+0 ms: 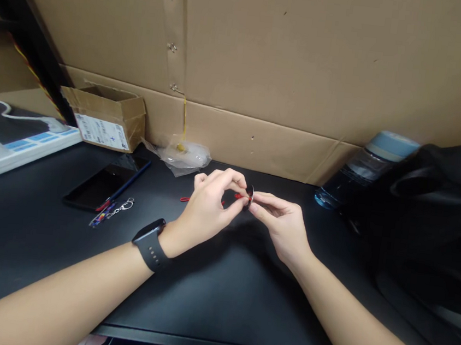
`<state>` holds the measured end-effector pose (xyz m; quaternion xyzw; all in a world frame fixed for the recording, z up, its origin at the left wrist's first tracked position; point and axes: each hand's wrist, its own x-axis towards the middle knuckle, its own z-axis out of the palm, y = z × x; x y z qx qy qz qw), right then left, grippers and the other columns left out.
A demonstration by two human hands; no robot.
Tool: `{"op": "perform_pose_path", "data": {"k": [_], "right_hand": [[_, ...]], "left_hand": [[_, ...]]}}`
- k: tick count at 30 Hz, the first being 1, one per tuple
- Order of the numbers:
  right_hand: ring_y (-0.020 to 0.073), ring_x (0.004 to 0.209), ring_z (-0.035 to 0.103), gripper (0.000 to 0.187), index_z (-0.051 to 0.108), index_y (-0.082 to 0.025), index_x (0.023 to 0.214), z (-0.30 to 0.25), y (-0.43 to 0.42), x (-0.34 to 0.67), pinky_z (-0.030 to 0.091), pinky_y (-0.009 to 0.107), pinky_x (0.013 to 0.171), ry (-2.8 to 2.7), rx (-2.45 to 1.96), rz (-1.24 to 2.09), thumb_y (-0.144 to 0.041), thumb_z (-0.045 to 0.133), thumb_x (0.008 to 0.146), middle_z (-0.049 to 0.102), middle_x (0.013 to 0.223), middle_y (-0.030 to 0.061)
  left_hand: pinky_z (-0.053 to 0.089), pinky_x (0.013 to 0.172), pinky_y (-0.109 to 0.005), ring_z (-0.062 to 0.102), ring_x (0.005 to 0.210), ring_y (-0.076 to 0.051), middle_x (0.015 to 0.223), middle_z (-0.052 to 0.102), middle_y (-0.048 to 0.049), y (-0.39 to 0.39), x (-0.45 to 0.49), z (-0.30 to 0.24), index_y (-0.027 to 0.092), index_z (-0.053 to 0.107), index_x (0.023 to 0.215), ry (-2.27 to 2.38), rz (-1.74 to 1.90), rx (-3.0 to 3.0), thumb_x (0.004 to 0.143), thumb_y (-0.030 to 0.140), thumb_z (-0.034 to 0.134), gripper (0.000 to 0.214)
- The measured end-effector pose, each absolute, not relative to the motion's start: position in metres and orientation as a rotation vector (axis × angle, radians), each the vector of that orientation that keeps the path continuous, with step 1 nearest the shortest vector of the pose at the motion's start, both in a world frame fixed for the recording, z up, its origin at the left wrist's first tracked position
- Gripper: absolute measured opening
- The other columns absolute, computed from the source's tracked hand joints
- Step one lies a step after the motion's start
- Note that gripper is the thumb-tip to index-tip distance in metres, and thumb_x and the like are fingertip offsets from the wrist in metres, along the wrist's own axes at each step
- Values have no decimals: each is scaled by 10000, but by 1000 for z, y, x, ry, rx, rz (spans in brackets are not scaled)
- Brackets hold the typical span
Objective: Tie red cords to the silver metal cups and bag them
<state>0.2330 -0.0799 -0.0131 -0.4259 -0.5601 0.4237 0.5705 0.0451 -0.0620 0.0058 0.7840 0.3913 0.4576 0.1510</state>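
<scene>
Both hands meet above the middle of the black table [209, 296]. My left hand [209, 208], with a black watch on its wrist, pinches a small red strap [239, 196] between thumb and fingers. My right hand [280, 224] pinches a small metal ring [250, 196] at the strap's end. A second red piece [185, 198] lies on the table just behind my left hand.
A clear plastic bag [182, 156] and a small cardboard box [104, 115] sit by the cardboard wall. A black phone [99, 186], a blue lanyard with a key clip [115, 204], a water bottle [362, 170] and a black bag [439, 227] lie around.
</scene>
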Motion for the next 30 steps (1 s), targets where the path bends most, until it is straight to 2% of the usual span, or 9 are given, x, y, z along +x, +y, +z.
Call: {"op": "perform_pose_path", "data": {"k": [5,10,16,19,22,24,27,30], "right_hand": [[261,1039,720,95,842,-285,901,-11,-78,238,579,449,959,-1472,-1033,817,-342,830,826,779,1067,62],[265,1023,707,101,808,-269,938,-10,-79,239,582,440,897,-1596,-1032,671,-346,763,891,754,1090,71],[247,1036,662,63,706,-266,977,-2,-85,237,554,398,856,-1834,-1051,349,-276,645,966,689,1143,77],[257,1071,638,52,658,-251,950,3,-86,237,532,421,913,-1919,-1076,237,-259,609,967,633,1201,99],[277,1164,600,69,624,-237,913,3,-85,238,490,451,1009,-1960,-1080,228,-236,577,964,597,1221,109],[276,1188,587,71,612,-235,910,1,-84,238,479,453,1034,-1980,-1081,263,-226,566,963,585,1234,108],[275,1204,574,53,606,-238,926,-2,-82,240,468,461,1051,-1998,-1088,276,-219,568,958,568,1260,105],[289,1233,543,53,614,-239,925,-3,-81,241,444,484,1070,-1994,-1125,209,-215,574,950,552,1297,107]], "left_hand": [[319,912,-374,705,1013,-202,996,769,33,-62,45,5,245,553,1035,1122,1310,2276,893,188,684,201],[321,911,-379,704,1021,-209,982,778,29,-63,44,7,247,547,1036,1133,1297,2268,893,190,678,202],[333,929,-382,706,1005,-211,966,768,34,-65,45,7,250,537,1039,1107,1304,2246,885,193,679,217],[354,954,-387,693,1019,-213,987,756,20,-63,45,5,249,551,1065,1083,1299,2234,896,203,666,210],[394,964,-387,670,1057,-214,1074,734,-14,-59,44,5,253,585,1089,1050,1280,2186,961,216,560,136],[400,986,-396,647,1119,-223,1155,718,-27,-57,43,5,267,594,1136,1005,1213,2192,988,246,517,168],[365,1035,-423,592,1220,-245,1237,699,-27,-57,42,4,281,583,1192,952,1063,2329,947,296,595,246],[338,1033,-440,555,1255,-262,1227,706,-25,-55,42,0,277,603,1158,985,955,2467,905,295,637,255]]}}
